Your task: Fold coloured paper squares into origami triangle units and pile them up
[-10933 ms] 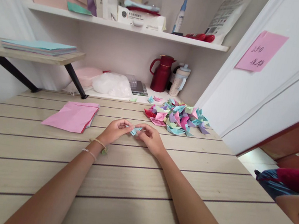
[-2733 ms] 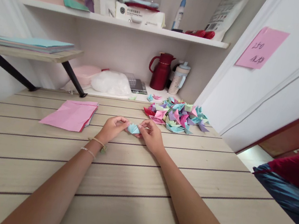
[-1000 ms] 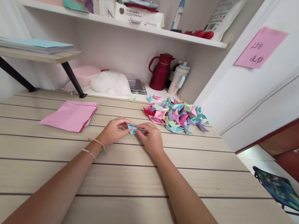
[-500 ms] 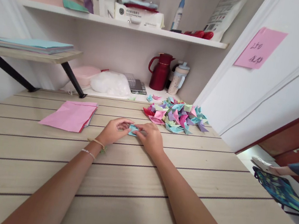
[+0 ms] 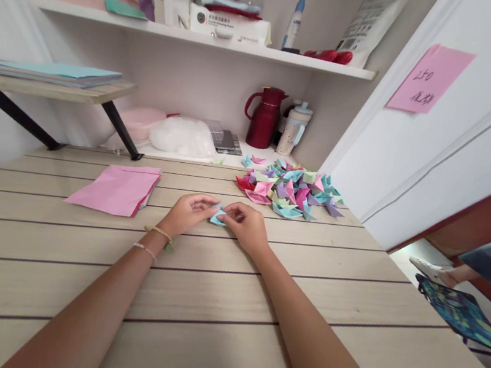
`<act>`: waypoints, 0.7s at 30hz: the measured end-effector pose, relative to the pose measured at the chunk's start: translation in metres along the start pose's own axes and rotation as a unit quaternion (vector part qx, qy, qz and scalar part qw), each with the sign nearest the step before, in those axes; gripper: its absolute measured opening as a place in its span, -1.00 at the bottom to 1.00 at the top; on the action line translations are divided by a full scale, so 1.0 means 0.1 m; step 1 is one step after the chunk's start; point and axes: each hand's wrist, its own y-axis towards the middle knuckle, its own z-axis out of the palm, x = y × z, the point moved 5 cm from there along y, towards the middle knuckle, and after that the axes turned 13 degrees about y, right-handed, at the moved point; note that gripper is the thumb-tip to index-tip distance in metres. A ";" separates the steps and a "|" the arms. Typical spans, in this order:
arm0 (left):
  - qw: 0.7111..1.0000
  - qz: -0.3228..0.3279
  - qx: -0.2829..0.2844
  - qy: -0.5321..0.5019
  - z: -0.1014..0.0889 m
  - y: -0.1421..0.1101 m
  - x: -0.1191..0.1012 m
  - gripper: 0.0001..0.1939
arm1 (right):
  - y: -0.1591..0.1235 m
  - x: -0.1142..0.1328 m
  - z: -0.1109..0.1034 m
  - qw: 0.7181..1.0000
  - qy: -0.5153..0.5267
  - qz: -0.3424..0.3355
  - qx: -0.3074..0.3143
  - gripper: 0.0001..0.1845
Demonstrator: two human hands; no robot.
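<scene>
A small light-blue folded paper piece (image 5: 216,217) lies on the wooden table (image 5: 210,290) between my two hands. My left hand (image 5: 187,213) pinches its left side with curled fingers. My right hand (image 5: 244,226) presses and pinches its right side, fingers closed over it. Most of the paper is hidden under my fingertips. A stack of pink paper sheets (image 5: 117,188) lies to the left of my hands. A heap of folded paper pieces in several colours (image 5: 288,189) sits just beyond my right hand.
A dark red jug (image 5: 264,117) and a pale cup (image 5: 294,128) stand at the back. A white bag (image 5: 183,135) lies by them. A side shelf with blue sheets (image 5: 55,72) juts in at left. Another person's leg and foot (image 5: 459,274) show at far right.
The blue paper has been folded smaller and pressed down onto the table between my fingers. At the right edge another person has been moving past the doorway.
</scene>
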 end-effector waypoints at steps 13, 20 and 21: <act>0.996 -0.003 0.075 -0.041 0.06 0.04 0.08 -0.49 | 0.05 -0.15 -0.04 0.973 0.214 0.090 -0.014 -0.72; 0.996 -0.018 0.073 -0.056 0.10 0.05 0.15 -0.57 | 0.01 -0.10 0.01 0.992 0.101 0.065 0.026 -0.76; 0.995 -0.018 0.077 -0.052 0.10 0.04 0.15 -0.59 | 0.01 -0.08 0.02 0.995 0.075 0.056 0.028 -0.77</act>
